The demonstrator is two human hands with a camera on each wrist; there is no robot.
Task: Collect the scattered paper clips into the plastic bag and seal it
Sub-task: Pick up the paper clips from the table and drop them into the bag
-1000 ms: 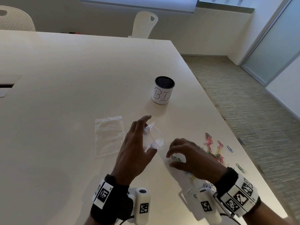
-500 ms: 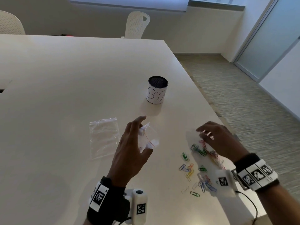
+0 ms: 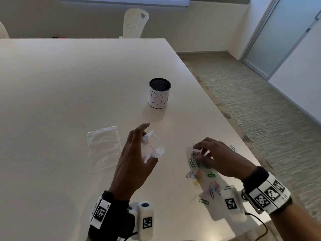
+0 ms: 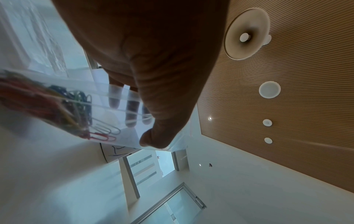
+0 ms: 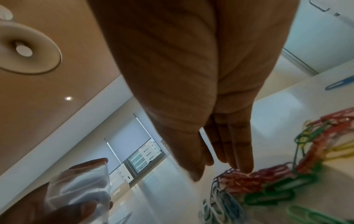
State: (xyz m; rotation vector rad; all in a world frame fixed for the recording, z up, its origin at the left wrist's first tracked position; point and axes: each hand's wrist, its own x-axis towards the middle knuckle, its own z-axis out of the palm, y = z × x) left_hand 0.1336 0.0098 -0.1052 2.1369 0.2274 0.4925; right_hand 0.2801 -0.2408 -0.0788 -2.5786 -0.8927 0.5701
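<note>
Paper clips: most lie loose on the tabletop in a cluster at the near right, a few strays nearer the edge, one blue one apart on the far side. None in the bag as far as the head view shows; the left wrist view shows clips through the plastic, but I can't tell if they're inside or just seen behind it.

Change: a second ago the right hand was close to the left hand, over the near tabletop; half a second ago it was out over the far end of the cluster; now it's down on the pile, fingertips touching the red and blue clips. Fingers fairly straight, nothing pinched yet that I can see. Reads as the start of another pickup, so collection is in progress and sealing is not near.

Plastic bag: held off the tabletop by the left hand, thumb and fingers pinching it near the mouth, red zip line visible, mouth looks open toward the right hand. Left hand barely moved across the three moments.

Second plastic bag: flat on the tabletop just left of the left hand, looks empty.

Cup: white, hand-lettered, stands farther back, well apart from the clips. Dark inside, contents not visible.
</note>
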